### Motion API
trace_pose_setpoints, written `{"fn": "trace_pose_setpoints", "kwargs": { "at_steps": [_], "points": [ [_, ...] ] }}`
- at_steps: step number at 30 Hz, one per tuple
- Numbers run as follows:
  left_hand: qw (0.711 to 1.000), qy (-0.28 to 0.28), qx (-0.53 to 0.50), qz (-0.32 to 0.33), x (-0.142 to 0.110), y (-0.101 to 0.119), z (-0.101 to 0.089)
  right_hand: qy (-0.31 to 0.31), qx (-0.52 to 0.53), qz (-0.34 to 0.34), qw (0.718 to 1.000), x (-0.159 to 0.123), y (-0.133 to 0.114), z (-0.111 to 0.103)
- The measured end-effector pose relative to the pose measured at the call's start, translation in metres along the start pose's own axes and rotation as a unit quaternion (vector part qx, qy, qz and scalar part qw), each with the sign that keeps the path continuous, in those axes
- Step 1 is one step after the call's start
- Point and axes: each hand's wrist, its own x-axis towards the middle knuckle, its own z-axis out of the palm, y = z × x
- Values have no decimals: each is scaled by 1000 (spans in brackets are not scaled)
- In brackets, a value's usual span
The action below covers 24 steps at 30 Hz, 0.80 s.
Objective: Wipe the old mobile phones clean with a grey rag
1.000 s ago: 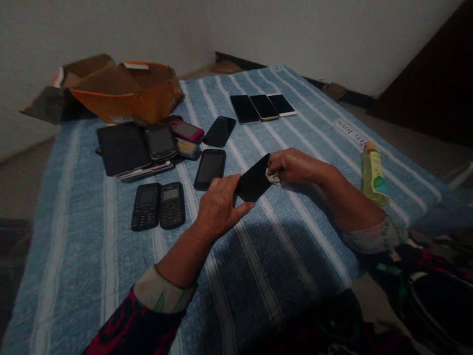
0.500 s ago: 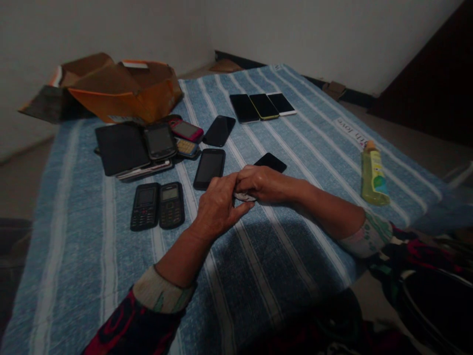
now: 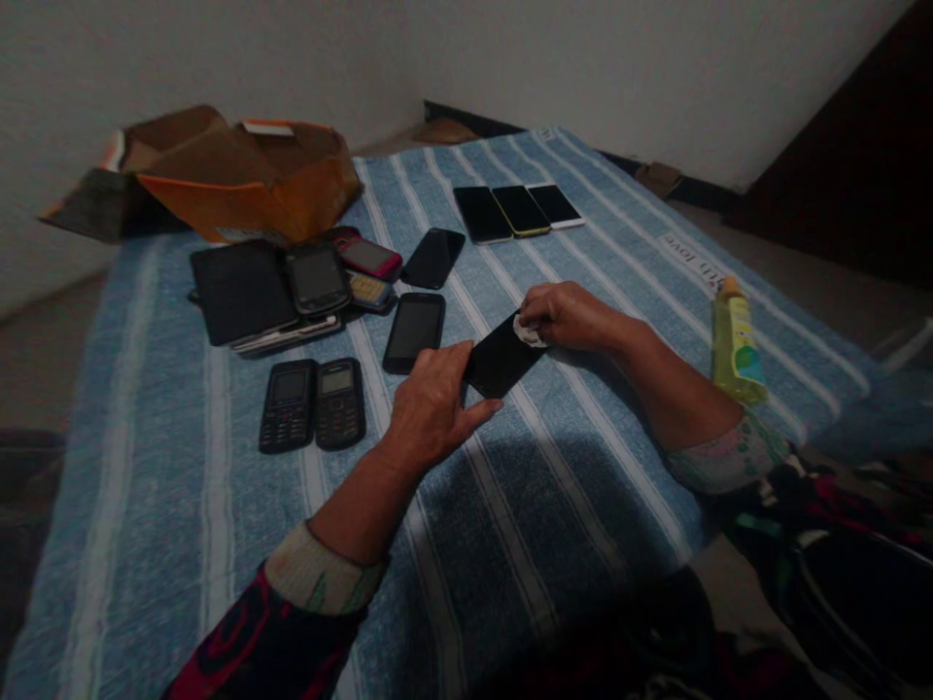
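A black smartphone (image 3: 502, 358) lies screen up and slanted on the striped cloth. My left hand (image 3: 430, 403) grips its near-left end, thumb along the lower edge and fingers at the upper edge. Pinched in my right hand (image 3: 572, 316) is a crumpled white wad (image 3: 529, 332), tissue or cloth, which rests on the phone's far right end. Just beyond my left hand lies another dark smartphone (image 3: 415, 333). Two keypad phones, one black (image 3: 287, 406) and one with a grey screen (image 3: 339, 403), sit side by side to the left.
Three smartphones (image 3: 519, 211) lie in a row at the back. A black tablet-like slab (image 3: 243, 292) and several phones are heaped at left, before a torn orange cardboard box (image 3: 292, 190). A bottle of yellowish liquid (image 3: 736, 345) lies near the right edge of the blue striped cloth (image 3: 182, 544).
My right hand has slid along the phone with the white wad, from beside my left hand to the far right end, uncovering the screen. My left hand has stayed in place.
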Motion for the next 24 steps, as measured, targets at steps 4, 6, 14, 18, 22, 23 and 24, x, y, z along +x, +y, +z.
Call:
{"fn": "trace_pose_setpoints", "kwargs": {
  "at_steps": [4,6,14,18,22,23,24],
  "points": [
    [1000,-3,2,-2,0,1,0,-36,34,4,999,-7,-4,-6],
    [1000,-1,2,-1,0,0,0,-51,50,-10,997,-7,-11,-4],
    [1000,8,-5,9,-1,-2,3,-50,75,-147,985,3,-53,16],
    [1000,11,-12,16,0,-1,2,-28,86,-173,981,6,-60,27],
    [1000,-3,-21,16,1,0,-1,-1,92,-177,980,10,-61,37],
    [1000,-6,-25,14,2,1,-1,5,93,-178,980,11,-62,39],
    [999,-8,-28,14,2,1,-1,8,93,-181,979,13,-62,40]
  ]
}}
